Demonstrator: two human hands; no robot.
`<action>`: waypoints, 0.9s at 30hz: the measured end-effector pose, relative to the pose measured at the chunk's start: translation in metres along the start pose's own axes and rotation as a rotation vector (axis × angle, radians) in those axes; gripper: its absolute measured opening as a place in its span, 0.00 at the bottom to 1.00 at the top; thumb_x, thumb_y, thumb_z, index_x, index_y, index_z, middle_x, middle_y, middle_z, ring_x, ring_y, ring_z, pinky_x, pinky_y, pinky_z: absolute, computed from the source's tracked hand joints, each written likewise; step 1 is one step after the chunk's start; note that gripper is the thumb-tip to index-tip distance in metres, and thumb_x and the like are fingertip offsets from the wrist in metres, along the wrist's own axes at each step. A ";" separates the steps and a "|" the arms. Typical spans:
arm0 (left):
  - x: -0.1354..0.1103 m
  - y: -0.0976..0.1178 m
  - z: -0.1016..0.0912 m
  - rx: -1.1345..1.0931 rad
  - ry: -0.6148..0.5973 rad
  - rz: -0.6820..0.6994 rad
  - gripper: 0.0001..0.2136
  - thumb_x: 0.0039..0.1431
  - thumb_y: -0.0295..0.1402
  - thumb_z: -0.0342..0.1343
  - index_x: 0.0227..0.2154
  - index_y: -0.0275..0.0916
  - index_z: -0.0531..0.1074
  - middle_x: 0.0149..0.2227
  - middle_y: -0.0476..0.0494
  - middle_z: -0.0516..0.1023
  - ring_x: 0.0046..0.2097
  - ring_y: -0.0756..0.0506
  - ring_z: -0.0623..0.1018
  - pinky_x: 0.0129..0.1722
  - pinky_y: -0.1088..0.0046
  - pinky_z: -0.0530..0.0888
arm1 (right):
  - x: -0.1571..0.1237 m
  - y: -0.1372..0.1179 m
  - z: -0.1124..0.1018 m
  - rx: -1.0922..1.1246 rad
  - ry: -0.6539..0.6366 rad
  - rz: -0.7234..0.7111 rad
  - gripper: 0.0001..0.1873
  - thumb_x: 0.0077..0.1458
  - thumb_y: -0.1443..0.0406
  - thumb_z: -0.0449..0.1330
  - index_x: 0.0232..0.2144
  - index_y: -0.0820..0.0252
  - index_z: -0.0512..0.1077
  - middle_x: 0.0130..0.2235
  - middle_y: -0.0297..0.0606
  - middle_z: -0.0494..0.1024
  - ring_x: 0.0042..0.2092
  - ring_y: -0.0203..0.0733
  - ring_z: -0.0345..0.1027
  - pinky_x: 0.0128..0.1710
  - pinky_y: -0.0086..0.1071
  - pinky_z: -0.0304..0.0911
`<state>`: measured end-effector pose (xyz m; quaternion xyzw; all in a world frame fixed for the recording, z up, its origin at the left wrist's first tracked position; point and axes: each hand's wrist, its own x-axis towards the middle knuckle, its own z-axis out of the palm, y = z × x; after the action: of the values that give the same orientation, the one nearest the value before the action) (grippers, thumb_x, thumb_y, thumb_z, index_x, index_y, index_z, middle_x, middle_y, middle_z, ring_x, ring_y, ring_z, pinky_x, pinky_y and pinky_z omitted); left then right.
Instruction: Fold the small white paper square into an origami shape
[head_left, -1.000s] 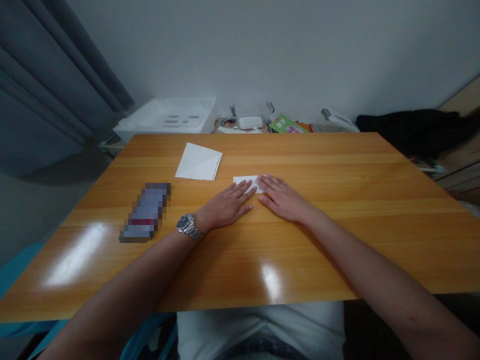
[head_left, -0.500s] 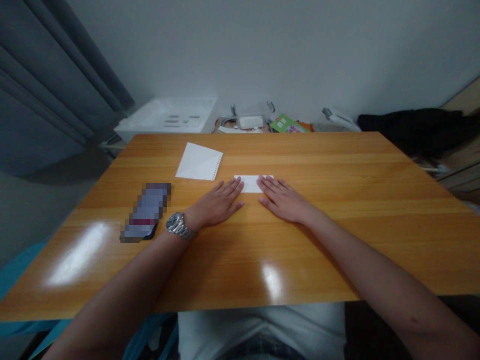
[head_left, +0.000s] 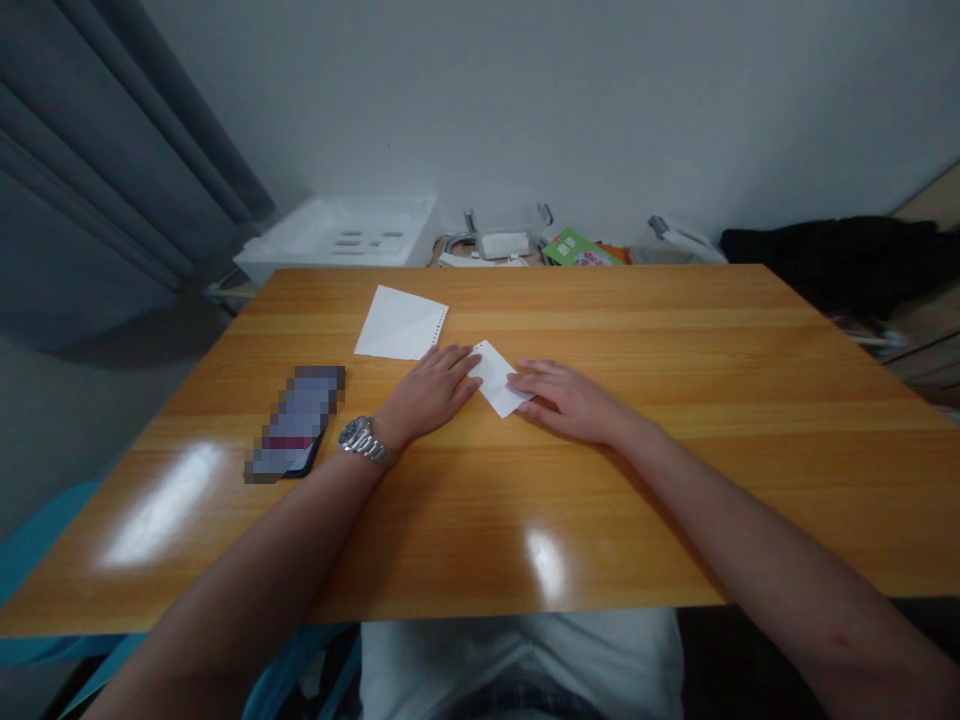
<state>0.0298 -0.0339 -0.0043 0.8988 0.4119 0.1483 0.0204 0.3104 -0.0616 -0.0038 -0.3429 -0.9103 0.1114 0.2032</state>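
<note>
A small folded piece of white paper point(head_left: 495, 376) lies turned at a slant on the wooden table, a few punched holes showing at its top corner. My left hand point(head_left: 431, 393), a metal watch on its wrist, rests palm down with its fingers stretched out, and their tips touch the paper's left edge. On the other side, my right hand point(head_left: 570, 400) has the paper's right corner between its fingers and thumb. Beyond my left hand lies a flat white sheet point(head_left: 401, 322) with a row of punched holes along its right edge.
Left of my forearm is a phone point(head_left: 300, 420) with a blurred screen. Behind the wooden table point(head_left: 675, 340) stand a white plastic tub point(head_left: 360, 225), a white box-like item point(head_left: 504, 245) and a green booklet point(head_left: 577, 248). Dark cloth point(head_left: 825, 260) lies at the far right.
The folded paper has turned from lying square to lying at a slant. Both hands were flat on it; now the left touches its edge and the right has moved to its right corner.
</note>
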 end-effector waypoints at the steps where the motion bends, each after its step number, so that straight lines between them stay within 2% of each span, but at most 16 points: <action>1: 0.001 0.000 0.000 -0.010 -0.001 -0.007 0.26 0.74 0.46 0.42 0.65 0.36 0.64 0.67 0.36 0.65 0.69 0.37 0.63 0.71 0.52 0.56 | 0.000 -0.001 0.000 0.016 -0.004 -0.015 0.21 0.69 0.57 0.55 0.58 0.57 0.73 0.62 0.44 0.75 0.67 0.54 0.61 0.67 0.53 0.58; 4: 0.002 -0.001 0.001 -0.015 -0.009 -0.013 0.29 0.71 0.49 0.48 0.66 0.35 0.63 0.68 0.34 0.63 0.70 0.35 0.61 0.71 0.50 0.54 | 0.000 -0.001 0.002 0.052 -0.005 -0.042 0.19 0.68 0.58 0.57 0.56 0.59 0.75 0.61 0.45 0.76 0.66 0.54 0.63 0.66 0.52 0.60; 8: 0.001 -0.001 0.000 0.020 -0.001 -0.027 0.28 0.69 0.51 0.50 0.66 0.44 0.64 0.67 0.35 0.64 0.66 0.33 0.65 0.69 0.41 0.54 | 0.000 0.003 0.003 0.091 0.011 -0.052 0.19 0.66 0.59 0.59 0.56 0.59 0.75 0.62 0.47 0.74 0.66 0.52 0.63 0.67 0.52 0.59; 11: 0.001 -0.001 -0.002 0.014 -0.002 0.009 0.27 0.69 0.50 0.50 0.67 0.48 0.64 0.65 0.36 0.64 0.65 0.33 0.66 0.68 0.40 0.53 | -0.001 0.006 0.004 0.100 -0.005 -0.039 0.20 0.65 0.59 0.61 0.57 0.57 0.74 0.64 0.46 0.72 0.68 0.52 0.61 0.67 0.52 0.58; 13: 0.002 -0.001 -0.003 0.000 0.015 0.031 0.27 0.69 0.49 0.51 0.67 0.46 0.64 0.65 0.35 0.65 0.65 0.33 0.66 0.69 0.42 0.53 | -0.001 0.007 0.004 0.095 -0.018 -0.026 0.20 0.64 0.60 0.62 0.57 0.57 0.74 0.64 0.45 0.72 0.68 0.52 0.61 0.67 0.52 0.58; 16: 0.004 0.000 -0.007 -0.063 0.029 0.071 0.28 0.69 0.48 0.51 0.66 0.40 0.65 0.64 0.34 0.67 0.64 0.36 0.68 0.68 0.51 0.61 | -0.001 0.008 0.004 0.075 -0.007 0.014 0.20 0.63 0.60 0.62 0.56 0.57 0.75 0.64 0.46 0.72 0.67 0.52 0.63 0.67 0.52 0.59; 19: 0.005 0.001 -0.009 -0.135 -0.012 0.129 0.28 0.67 0.50 0.53 0.63 0.38 0.68 0.63 0.35 0.70 0.63 0.38 0.69 0.65 0.58 0.66 | -0.002 0.010 0.003 0.048 0.028 0.068 0.20 0.63 0.59 0.63 0.56 0.56 0.76 0.63 0.46 0.73 0.65 0.53 0.65 0.65 0.52 0.61; 23: 0.005 0.003 -0.008 -0.131 -0.058 0.167 0.32 0.64 0.54 0.56 0.61 0.36 0.70 0.64 0.36 0.70 0.64 0.38 0.70 0.68 0.57 0.63 | -0.002 0.012 0.002 0.031 0.046 0.089 0.20 0.63 0.59 0.62 0.55 0.57 0.76 0.62 0.48 0.74 0.64 0.54 0.66 0.65 0.53 0.62; 27: 0.006 0.004 -0.009 -0.104 -0.055 0.170 0.30 0.64 0.53 0.56 0.60 0.35 0.71 0.63 0.35 0.71 0.63 0.37 0.71 0.68 0.56 0.63 | -0.002 0.011 0.001 0.036 0.040 0.082 0.21 0.62 0.58 0.64 0.55 0.57 0.76 0.62 0.50 0.73 0.64 0.55 0.66 0.65 0.55 0.61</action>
<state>0.0338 -0.0328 0.0059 0.9319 0.3254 0.1458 0.0657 0.3175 -0.0553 -0.0090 -0.3783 -0.8892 0.1291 0.2225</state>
